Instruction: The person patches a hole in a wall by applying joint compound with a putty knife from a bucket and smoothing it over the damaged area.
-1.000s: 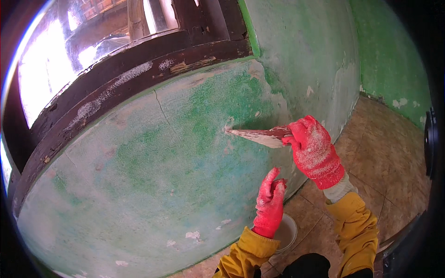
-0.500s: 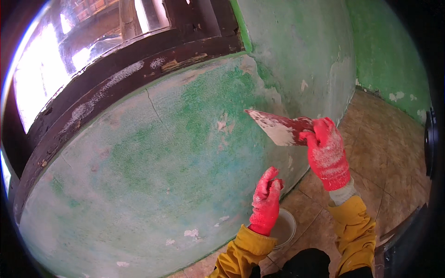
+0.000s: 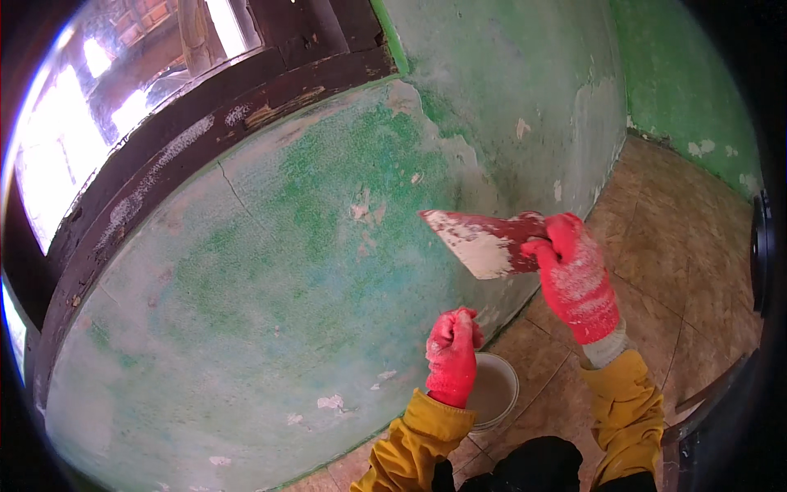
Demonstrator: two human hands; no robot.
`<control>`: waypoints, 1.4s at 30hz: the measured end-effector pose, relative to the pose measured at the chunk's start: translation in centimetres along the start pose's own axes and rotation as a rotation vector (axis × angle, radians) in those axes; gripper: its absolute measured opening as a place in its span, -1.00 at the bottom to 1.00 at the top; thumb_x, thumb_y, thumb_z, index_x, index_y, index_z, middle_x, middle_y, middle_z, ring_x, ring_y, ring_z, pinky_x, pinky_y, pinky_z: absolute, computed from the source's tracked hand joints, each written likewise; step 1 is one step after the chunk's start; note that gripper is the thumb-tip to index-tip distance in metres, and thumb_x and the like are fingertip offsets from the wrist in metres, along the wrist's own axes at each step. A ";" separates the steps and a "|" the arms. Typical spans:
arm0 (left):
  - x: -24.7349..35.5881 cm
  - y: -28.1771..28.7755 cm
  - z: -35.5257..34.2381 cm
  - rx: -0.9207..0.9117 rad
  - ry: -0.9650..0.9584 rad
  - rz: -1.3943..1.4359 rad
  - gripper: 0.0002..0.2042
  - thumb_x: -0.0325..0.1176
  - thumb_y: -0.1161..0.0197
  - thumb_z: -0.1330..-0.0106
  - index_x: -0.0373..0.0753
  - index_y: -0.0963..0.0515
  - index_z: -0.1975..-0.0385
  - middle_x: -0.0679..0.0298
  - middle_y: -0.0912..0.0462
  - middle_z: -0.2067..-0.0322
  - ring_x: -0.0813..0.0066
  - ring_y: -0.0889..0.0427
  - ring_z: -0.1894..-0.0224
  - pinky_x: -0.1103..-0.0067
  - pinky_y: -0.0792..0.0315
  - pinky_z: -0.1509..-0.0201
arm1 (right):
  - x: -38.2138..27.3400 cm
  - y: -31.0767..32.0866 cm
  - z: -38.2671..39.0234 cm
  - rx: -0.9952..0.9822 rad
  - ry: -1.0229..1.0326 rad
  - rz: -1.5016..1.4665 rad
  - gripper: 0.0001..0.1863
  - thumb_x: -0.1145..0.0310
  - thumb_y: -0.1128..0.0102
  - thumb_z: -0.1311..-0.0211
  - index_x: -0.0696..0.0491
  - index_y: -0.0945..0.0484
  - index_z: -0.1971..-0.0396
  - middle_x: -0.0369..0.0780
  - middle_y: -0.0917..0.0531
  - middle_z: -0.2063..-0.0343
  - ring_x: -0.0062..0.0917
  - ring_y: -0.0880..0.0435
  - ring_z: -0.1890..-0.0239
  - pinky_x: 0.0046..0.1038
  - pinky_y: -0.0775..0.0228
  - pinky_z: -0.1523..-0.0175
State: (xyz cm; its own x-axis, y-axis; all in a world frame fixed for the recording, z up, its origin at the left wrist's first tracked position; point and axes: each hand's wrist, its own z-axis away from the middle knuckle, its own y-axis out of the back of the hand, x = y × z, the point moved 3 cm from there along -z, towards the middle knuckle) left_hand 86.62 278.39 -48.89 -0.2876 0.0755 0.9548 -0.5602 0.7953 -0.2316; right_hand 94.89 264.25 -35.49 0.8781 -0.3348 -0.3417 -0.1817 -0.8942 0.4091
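My right hand (image 3: 578,279), in a pinkish-red glove dusted with pale powder, grips a dark red putty knife (image 3: 484,244) by its handle end. The wide triangular blade points left, with whitish filler smeared over much of it. It is held up in front of the green wall (image 3: 328,271); contact with the wall cannot be made out. My left hand (image 3: 452,353), gloved alike, is closed with its fingers curled in, and nothing shows in it. It is beside the rim of a white bucket (image 3: 515,389) on the floor, which holds something pale brownish.
Peeling patches and a thin crack (image 3: 234,187) mark the wall. A dark wooden window frame (image 3: 176,152) runs along the upper left. Brown tiles (image 3: 656,254) cover the floor to the right. A dark object (image 3: 717,422) stands at the lower right edge.
My left hand has curled its fingers closed and moved slightly left and down. The putty knife has come a little lower and to the left. The view has shifted slightly, showing more of the bucket.
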 end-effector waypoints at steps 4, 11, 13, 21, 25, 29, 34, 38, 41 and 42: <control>0.3 -0.5 0.3 0.004 -0.107 0.071 -0.80 -0.31 0.05 -0.35 -0.31 -0.45 0.32 0.32 -0.48 0.57 0.60 -0.44 0.55 0.65 -0.37 0.44 | -0.4 -1.7 -2.8 -0.032 0.084 -0.083 -0.88 0.51 -0.10 0.02 0.18 -0.41 0.45 -0.06 -0.48 0.42 -0.13 -0.45 0.29 -0.26 -0.31 0.20; 0.2 -0.4 0.3 -0.022 -0.125 0.051 -0.80 -0.33 0.06 -0.36 -0.32 -0.46 0.29 0.32 -0.49 0.54 0.59 -0.46 0.53 0.64 -0.38 0.41 | -0.3 -3.7 -5.9 -0.170 0.113 -0.098 -0.88 0.45 -0.07 -0.01 0.17 -0.43 0.44 -0.04 -0.49 0.40 -0.12 -0.45 0.25 -0.25 -0.32 0.17; -0.2 -0.3 0.2 -0.034 -0.130 0.040 -0.80 -0.34 0.06 -0.36 -0.32 -0.46 0.28 0.32 -0.49 0.53 0.58 -0.46 0.52 0.64 -0.38 0.40 | -0.6 -3.9 -6.2 -0.186 0.138 -0.089 -0.88 0.45 -0.07 -0.01 0.16 -0.43 0.44 -0.04 -0.49 0.40 -0.12 -0.46 0.25 -0.25 -0.32 0.17; -0.2 -0.3 0.0 -0.039 -0.109 0.074 -0.80 -0.35 0.05 -0.35 -0.33 -0.46 0.25 0.31 -0.49 0.52 0.58 -0.47 0.51 0.64 -0.39 0.39 | -1.4 -4.4 -6.4 -0.109 0.249 -0.031 -0.95 0.42 -0.01 -0.07 0.06 -0.41 0.47 -0.12 -0.50 0.46 -0.19 -0.46 0.28 -0.23 -0.33 0.19; -0.3 -0.2 0.0 -0.051 -0.117 0.060 -0.80 -0.35 0.05 -0.35 -0.32 -0.46 0.24 0.31 -0.50 0.52 0.58 -0.48 0.50 0.65 -0.39 0.38 | -1.8 -4.3 -6.7 -0.158 0.200 -0.016 -0.88 0.44 -0.06 -0.03 0.13 -0.44 0.41 -0.04 -0.49 0.39 -0.13 -0.44 0.22 -0.24 -0.32 0.17; -0.3 0.0 -0.1 -0.056 -0.132 0.084 -0.80 -0.35 0.06 -0.35 -0.32 -0.46 0.24 0.31 -0.50 0.51 0.59 -0.48 0.49 0.66 -0.40 0.38 | -1.5 -3.9 -6.5 -0.031 0.142 -0.022 -0.89 0.44 -0.06 -0.04 0.13 -0.44 0.40 -0.06 -0.49 0.38 -0.13 -0.44 0.22 -0.24 -0.32 0.17; -0.1 -0.2 0.0 -0.068 -0.119 0.068 -0.80 -0.35 0.05 -0.36 -0.33 -0.46 0.24 0.31 -0.50 0.50 0.59 -0.48 0.48 0.65 -0.41 0.37 | -1.5 -4.0 -6.0 -0.041 0.167 -0.020 -0.89 0.45 -0.06 -0.04 0.13 -0.44 0.41 -0.06 -0.49 0.37 -0.13 -0.45 0.24 -0.24 -0.32 0.18; -0.4 -0.1 0.0 -0.072 -0.112 0.085 -0.80 -0.35 0.05 -0.36 -0.33 -0.46 0.23 0.31 -0.50 0.50 0.59 -0.48 0.48 0.65 -0.41 0.38 | -2.1 -4.1 -6.1 -0.097 0.169 -0.003 -0.91 0.45 -0.06 -0.03 0.12 -0.43 0.43 -0.07 -0.50 0.37 -0.14 -0.45 0.24 -0.24 -0.32 0.18; -0.4 -0.1 0.0 -0.077 -0.112 0.107 -0.80 -0.35 0.05 -0.36 -0.32 -0.46 0.24 0.31 -0.50 0.50 0.59 -0.48 0.49 0.65 -0.41 0.38 | -2.0 -4.3 -6.1 -0.107 0.198 0.011 -0.91 0.45 -0.06 -0.03 0.11 -0.44 0.44 -0.08 -0.50 0.37 -0.14 -0.45 0.24 -0.23 -0.32 0.17; -0.3 -0.2 0.1 -0.075 -0.113 0.094 -0.80 -0.35 0.06 -0.36 -0.32 -0.46 0.24 0.31 -0.50 0.51 0.59 -0.48 0.49 0.65 -0.41 0.38 | -2.0 -4.4 -6.2 -0.096 0.231 0.026 -0.91 0.45 -0.05 -0.03 0.11 -0.44 0.44 -0.08 -0.50 0.37 -0.14 -0.45 0.23 -0.23 -0.31 0.16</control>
State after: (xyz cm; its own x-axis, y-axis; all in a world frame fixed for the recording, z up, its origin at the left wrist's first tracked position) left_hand 86.74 278.19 -49.11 -0.4239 0.0871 0.9015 -0.4679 0.8312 -0.3004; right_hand 96.65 270.65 -31.37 0.9536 -0.2707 -0.1316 -0.1726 -0.8500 0.4977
